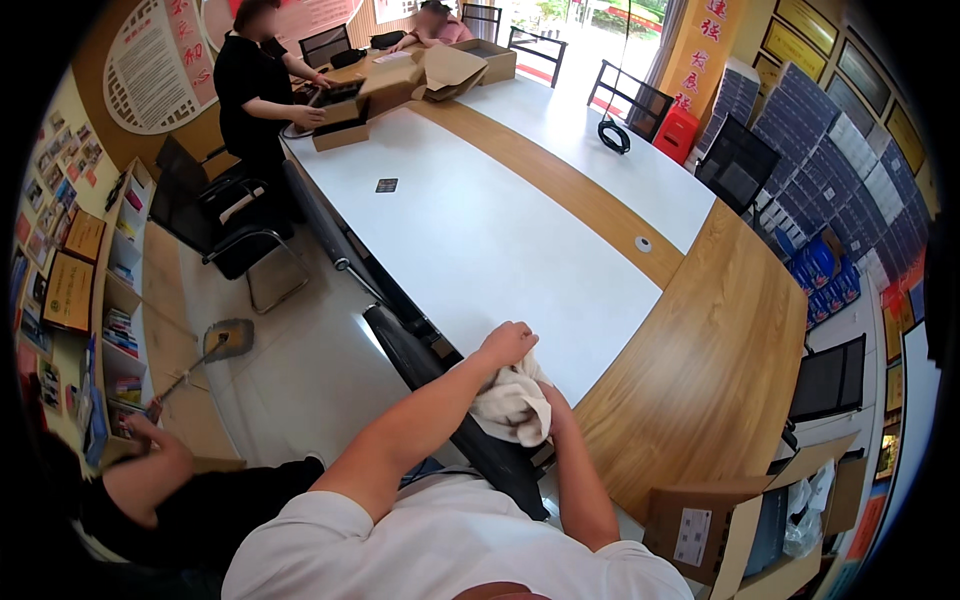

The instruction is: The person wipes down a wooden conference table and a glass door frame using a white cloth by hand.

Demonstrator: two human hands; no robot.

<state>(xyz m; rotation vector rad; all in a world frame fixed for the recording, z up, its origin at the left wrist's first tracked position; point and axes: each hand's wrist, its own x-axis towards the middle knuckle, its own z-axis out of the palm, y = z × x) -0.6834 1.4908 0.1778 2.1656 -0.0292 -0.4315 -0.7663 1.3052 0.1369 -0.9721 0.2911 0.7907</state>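
A crumpled, off-white cloth is bunched between my two hands above the near edge of the white-and-wood table. My left hand is closed at the cloth's upper end, its fingers curled. Lower down on the right side, my right hand grips the same cloth; folds hide most of its fingers. Beneath my forearms, a long black padded piece runs along the table's near left edge.
A person handles an open carton at the far left; another sits beyond. At lower left, a person holds a mop. An open cardboard box stands at lower right. A coiled black cable lies on the table. Black chairs surround it.
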